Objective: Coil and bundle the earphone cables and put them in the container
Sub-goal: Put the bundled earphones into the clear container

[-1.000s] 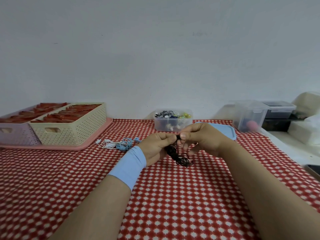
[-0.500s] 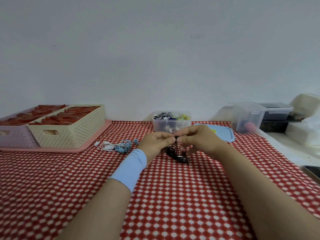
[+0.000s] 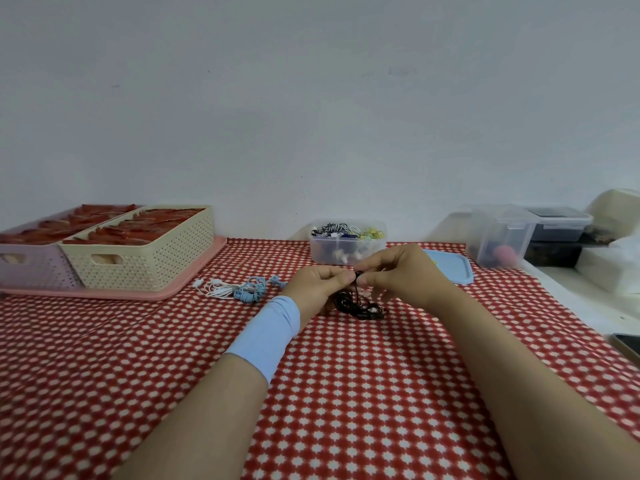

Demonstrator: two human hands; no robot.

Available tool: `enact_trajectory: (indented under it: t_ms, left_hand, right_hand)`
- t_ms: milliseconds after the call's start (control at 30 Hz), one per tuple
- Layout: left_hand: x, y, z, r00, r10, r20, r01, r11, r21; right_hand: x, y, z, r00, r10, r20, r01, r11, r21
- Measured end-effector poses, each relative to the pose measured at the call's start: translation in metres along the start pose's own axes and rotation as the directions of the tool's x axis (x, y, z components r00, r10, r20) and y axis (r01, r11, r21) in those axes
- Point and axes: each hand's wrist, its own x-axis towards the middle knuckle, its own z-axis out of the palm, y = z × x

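A black earphone cable (image 3: 358, 304) hangs in a loose tangle between my hands, its lower loops touching the red checked cloth. My left hand (image 3: 320, 289) and my right hand (image 3: 398, 271) meet fingertip to fingertip and both pinch the cable's top end. A clear container (image 3: 347, 251) with several bundled earphones stands just behind my hands, open. Its blue lid (image 3: 450, 268) lies to its right. A white earphone cable (image 3: 216, 289) and a blue earphone cable (image 3: 254, 291) lie loose on the cloth to the left.
A cream basket (image 3: 145, 258) and a lilac basket (image 3: 31, 268) with red items sit on a pink tray (image 3: 194, 271) at the back left. Clear storage boxes (image 3: 500, 237) stand at the back right. A phone (image 3: 627, 344) lies by the right edge.
Both hands have sunk a little toward the cloth with the black cable, and its loops now touch the cloth. The pinch at the top stays the same.
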Motion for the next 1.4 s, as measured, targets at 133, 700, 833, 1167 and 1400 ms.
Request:
enact_trajectory:
  t_ms: [133, 700, 833, 1167, 1400]
  left_hand:
    - [0.0, 0.002, -0.002, 0.999, -0.004, 0.04, 0.007, 0.997, -0.08]
    - [0.0, 0.003, -0.007, 0.994, 0.056, 0.098, -0.068, 0.99, 0.122]
    - [-0.001, 0.005, -0.009, 0.995, 0.036, 0.092, -0.046, 0.993, 0.111]
    - [-0.01, 0.016, -0.014, 0.986, 0.146, 0.078, -0.164, 0.929, 0.332]
    - [-0.01, 0.017, -0.013, 0.989, 0.15, 0.006, -0.142, 0.923, 0.358]
  right_hand:
    - [-0.002, -0.001, -0.007, 0.991, 0.107, 0.085, -0.119, 0.981, 0.153]
    - [0.002, 0.009, -0.014, 0.962, 0.25, 0.106, -0.257, 0.965, 0.054]
    - [0.007, 0.026, -0.031, 0.953, 0.144, -0.267, -0.192, 0.967, -0.165]
    - [0.014, 0.044, -0.024, 0.971, 0.204, -0.128, -0.24, 0.78, -0.579]
    - [0.012, 0.039, -0.021, 0.977, 0.141, -0.162, -0.209, 0.79, -0.577]
